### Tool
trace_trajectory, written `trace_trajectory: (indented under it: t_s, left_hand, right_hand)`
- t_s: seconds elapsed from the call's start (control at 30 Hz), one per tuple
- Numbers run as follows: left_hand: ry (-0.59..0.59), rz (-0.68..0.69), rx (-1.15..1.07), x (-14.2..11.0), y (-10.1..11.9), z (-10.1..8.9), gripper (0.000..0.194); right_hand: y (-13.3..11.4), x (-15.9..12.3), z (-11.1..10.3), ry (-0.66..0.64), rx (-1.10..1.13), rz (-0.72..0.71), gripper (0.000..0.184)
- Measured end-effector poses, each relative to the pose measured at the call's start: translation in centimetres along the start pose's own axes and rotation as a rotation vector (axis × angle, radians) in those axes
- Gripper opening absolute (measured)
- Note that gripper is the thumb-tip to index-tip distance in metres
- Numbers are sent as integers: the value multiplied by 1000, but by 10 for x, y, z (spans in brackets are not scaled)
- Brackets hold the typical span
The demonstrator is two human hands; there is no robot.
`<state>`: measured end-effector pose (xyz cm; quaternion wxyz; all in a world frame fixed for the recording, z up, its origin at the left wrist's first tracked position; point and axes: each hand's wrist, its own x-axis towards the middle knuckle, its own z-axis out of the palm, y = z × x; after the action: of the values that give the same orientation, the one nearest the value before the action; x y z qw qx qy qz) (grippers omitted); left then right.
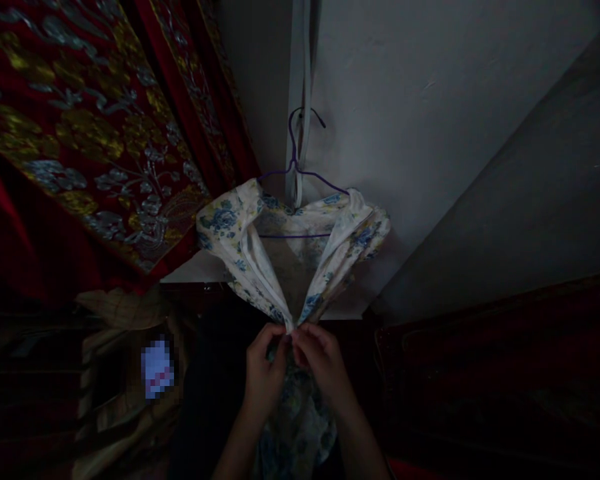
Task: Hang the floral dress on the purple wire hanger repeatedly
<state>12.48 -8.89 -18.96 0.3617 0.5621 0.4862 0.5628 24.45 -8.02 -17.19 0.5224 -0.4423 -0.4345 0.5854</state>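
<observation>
A white shirt with blue flowers hangs by its shoulders on a thin purple wire hanger. Its front is open in a V at the top, and the two edges meet where my hands are. My left hand pinches the left front edge between thumb and fingers. Right beside it, my right hand pinches the other edge, the fingertips of both hands nearly touching. Whatever small fastening may lie between the fingertips is hidden. Below my wrists, the lower part of the shirt hangs in dim light.
The hanger's hook hangs at a pale vertical strip on the grey wall. Red cloth with gold and silver embroidery drapes on the left. Lower left is a pale wooden frame with a blurred-out bright patch. Dark red furniture stands right.
</observation>
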Motion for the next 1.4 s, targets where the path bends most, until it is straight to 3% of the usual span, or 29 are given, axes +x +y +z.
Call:
trace_trajectory:
  t_s: [0.3, 0.53, 0.7, 0.9, 1.07, 1.13, 1.2, 1.4]
  left_hand:
    - [-87, -33, -10, -5, -6, 20, 15]
    - [-83, -27, 1, -6, -6, 12, 16]
    - [-77, -15, 74, -1, -19, 9, 16]
    - [-177, -39, 110, 4, -39, 24, 15]
    - [-255, -61, 176, 10, -46, 26, 11]
    - [-310, -64, 196, 23, -35, 19, 8]
    - [-330, 9, 178, 44, -9, 8, 7]
    - [-20, 580, 164, 126, 113, -15, 38]
  right_hand:
    - [-2, 0, -10, 176, 176, 66, 33]
    - [-19, 6, 6, 218, 251, 95, 34]
    - [-72, 40, 12, 205, 202, -72, 34]
    - [-156, 89, 18, 77, 297, -294, 28]
    - [-179, 96, 25, 71, 177, -402, 28]
    - [-173, 91, 26, 74, 135, -414, 27]
    - [-164, 86, 24, 87, 101, -426, 26]
    - [-161, 71, 13, 34, -31, -473, 22]
